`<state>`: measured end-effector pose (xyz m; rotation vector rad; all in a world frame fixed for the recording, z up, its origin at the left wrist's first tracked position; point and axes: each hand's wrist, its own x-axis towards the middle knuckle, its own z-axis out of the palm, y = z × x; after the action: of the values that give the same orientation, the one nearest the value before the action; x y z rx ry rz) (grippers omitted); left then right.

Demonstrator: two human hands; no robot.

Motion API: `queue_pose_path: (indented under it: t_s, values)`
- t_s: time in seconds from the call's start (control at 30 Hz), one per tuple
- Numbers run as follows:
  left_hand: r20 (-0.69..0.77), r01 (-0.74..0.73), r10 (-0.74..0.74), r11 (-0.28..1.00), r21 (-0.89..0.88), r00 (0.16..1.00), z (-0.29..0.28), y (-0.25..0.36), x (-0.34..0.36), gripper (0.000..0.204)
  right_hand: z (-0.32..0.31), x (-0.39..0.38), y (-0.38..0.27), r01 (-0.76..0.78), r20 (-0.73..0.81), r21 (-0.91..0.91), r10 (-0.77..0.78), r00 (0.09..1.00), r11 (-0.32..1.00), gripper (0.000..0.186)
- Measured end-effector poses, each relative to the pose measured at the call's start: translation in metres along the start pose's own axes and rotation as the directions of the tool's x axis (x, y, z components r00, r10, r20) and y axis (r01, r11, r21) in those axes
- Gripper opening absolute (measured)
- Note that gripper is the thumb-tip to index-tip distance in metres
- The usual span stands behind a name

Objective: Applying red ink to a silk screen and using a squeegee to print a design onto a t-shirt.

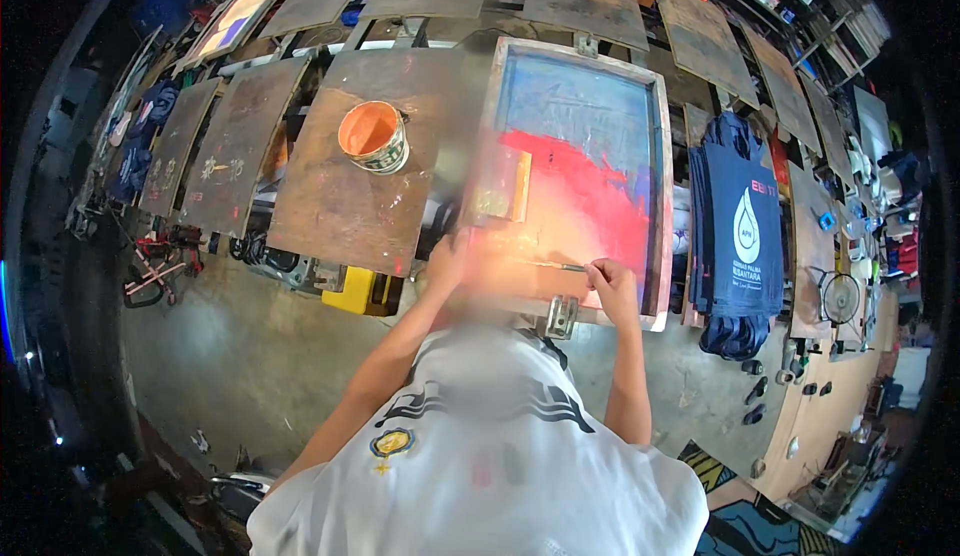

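Now the right hand [614,288] angles forward, fingers [598,274] pinching a tool [572,268] over the frame [661,186]; left hand [446,264] blurs alongside, its grip unclear.

Flat tool [507,188]: is sitting inside the screen frame [663,186], by its left side
Bucket [385,154]: is standing on a board [330,216] left of the screen frame
Bags [735,226]: are lying right of the screen frame
Far boards [583,1]: are lying behind the screen frame
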<state>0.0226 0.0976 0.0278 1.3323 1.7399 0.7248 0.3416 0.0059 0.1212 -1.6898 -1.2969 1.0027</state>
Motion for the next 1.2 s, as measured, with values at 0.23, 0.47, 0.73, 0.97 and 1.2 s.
queue_pose_path:
  t_s: [0.23, 0.47, 0.73, 0.97, 1.2]
  values:
    - [-0.026, -0.015, 0.015, 1.000, 0.011, 1.000, -0.003, -0.010, 0.004, 0.070, 0.024, 0.005, -0.008, 0.021, -0.006, -0.064, -0.022, 1.000, 0.998, 0.021]
    - [-0.023, 0.002, -0.001, 1.000, 0.029, 1.000, -0.006, -0.011, 0.002, 0.071, 0.031, 0.003, -0.013, 0.022, 0.018, -0.092, -0.020, 1.000, 0.995, 0.026]
    - [-0.035, -0.010, 0.011, 1.000, 0.028, 0.999, -0.005, -0.014, 0.001, 0.072, 0.039, 0.002, -0.003, 0.016, 0.001, -0.032, -0.016, 1.000, 0.999, 0.028]
    - [-0.032, -0.021, 0.022, 1.000, 0.010, 0.999, -0.001, -0.015, -0.002, 0.073, 0.035, 0.001, -0.003, 0.017, -0.015, -0.080, -0.019, 1.000, 0.997, 0.022]
    - [-0.021, -0.004, 0.005, 0.999, 0.041, 1.000, -0.003, -0.008, -0.007, 0.076, 0.006, -0.007, 0.009, 0.006, -0.040, 0.041, -0.005, 0.999, 0.999, 0.022]
